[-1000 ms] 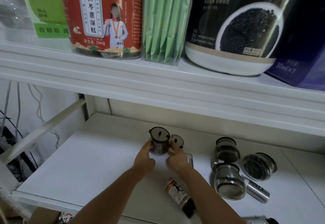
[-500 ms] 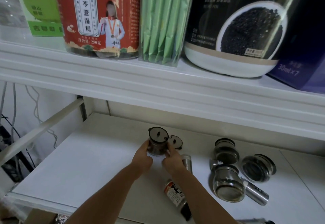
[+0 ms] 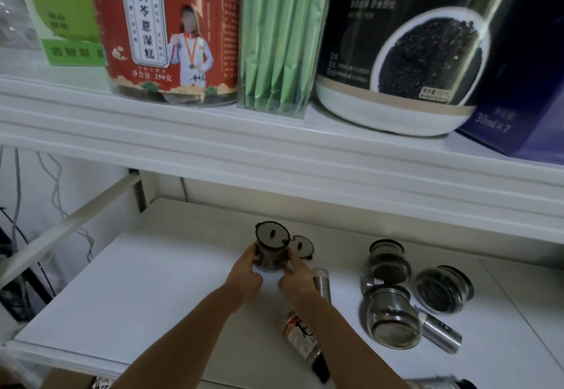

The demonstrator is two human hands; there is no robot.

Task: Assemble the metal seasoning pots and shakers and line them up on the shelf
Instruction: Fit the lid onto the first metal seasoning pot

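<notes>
Both grips wrap one thing: the left hand [image 3: 244,272] and the right hand [image 3: 297,279] curl their fingers round the small round seasoning pot of dark glass and metal [image 3: 270,256], one from each side. The pot is upright, near the middle of the white lower shelf [image 3: 146,297]. Cannot tell whether its base touches the board. It carries a flat dark lid with a small knob [image 3: 271,234]. Its contents cannot be made out through the brownish wall.

Just behind the right hand is a second dark round lid [image 3: 301,246], tilted. A plain steel cylinder shaker [image 3: 322,285] stands just beside the right wrist. Under the right forearm a bottle with a red-and-white label and dark cap [image 3: 300,335] lies on its side.

Further right, well apart from the hands, is a cluster of three clear glass jars with metal rims. The rear jar [image 3: 386,262] and front jar [image 3: 393,323] show only dark reflections. The right-hand jar [image 3: 442,290] is tipped toward the camera, and its inside looks dark. A brushed steel tube [image 3: 439,332] lies touching the front jar.

The white upper shelf [image 3: 274,156] holds a green apple carton [image 3: 64,13], a red printed canister [image 3: 171,31], a clear pack of pale green sachets [image 3: 280,37], a black-and-white tub picturing black powder [image 3: 406,47] and a purple box [image 3: 525,98]. Loose cables [image 3: 55,187] hang against the wall at left.
</notes>
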